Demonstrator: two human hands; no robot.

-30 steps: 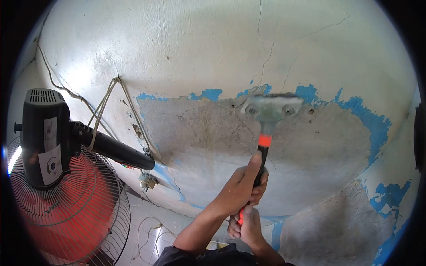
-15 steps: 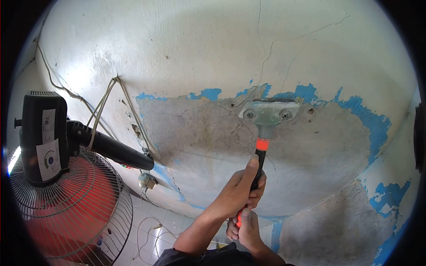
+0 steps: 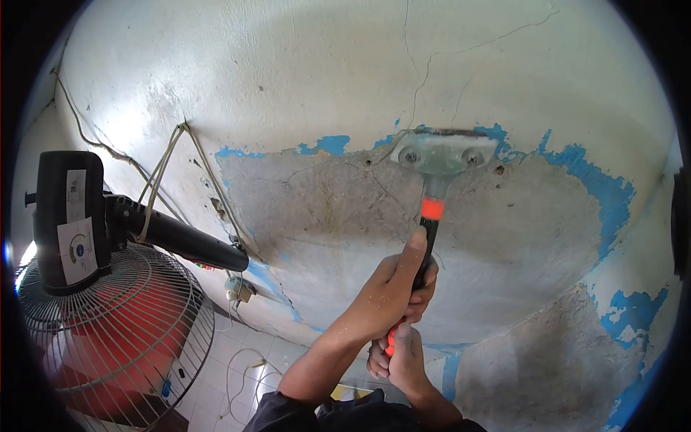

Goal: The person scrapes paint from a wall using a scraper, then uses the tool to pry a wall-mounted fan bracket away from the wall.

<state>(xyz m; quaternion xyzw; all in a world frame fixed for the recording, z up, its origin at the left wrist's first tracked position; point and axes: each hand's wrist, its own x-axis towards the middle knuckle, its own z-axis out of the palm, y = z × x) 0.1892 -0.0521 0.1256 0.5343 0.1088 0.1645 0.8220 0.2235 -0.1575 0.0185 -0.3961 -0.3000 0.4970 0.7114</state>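
Being held in two bare hands, a long-handled scraper [image 3: 443,162] is raised against a wall [image 3: 324,79]. Its wide head lies at the top edge of a grey bare patch [image 3: 317,216], where blue paint [image 3: 601,194] and pale paint are broken off raggedly; whether the blade is pressed firmly in cannot be told. The black part of the handle [image 3: 428,248] is wrapped by the left hand [image 3: 385,291], closed narrowly, with its thumb laid along the handle. Below it, the orange lower grip [image 3: 392,338] is enclosed by the right hand [image 3: 408,363], also closed.

For clean scraping, the blade is best set at a low angle under the lifted paint edge, with both its corners resting evenly so that the plaster is not gouged. The head is best steered by the upper hand while push is supplied by the lower one, in short, even strokes. Lighter pressure seems wise near the small hole [image 3: 499,171] and the thin cracks [image 3: 426,75], where plaster might crumble.

At the left, a fan [image 3: 72,216] with a wire guard is seen, its pole crossed by a looped cord [image 3: 164,169]. Below, a small box [image 3: 237,289] is mounted on the wall above the tiled floor [image 3: 216,367].
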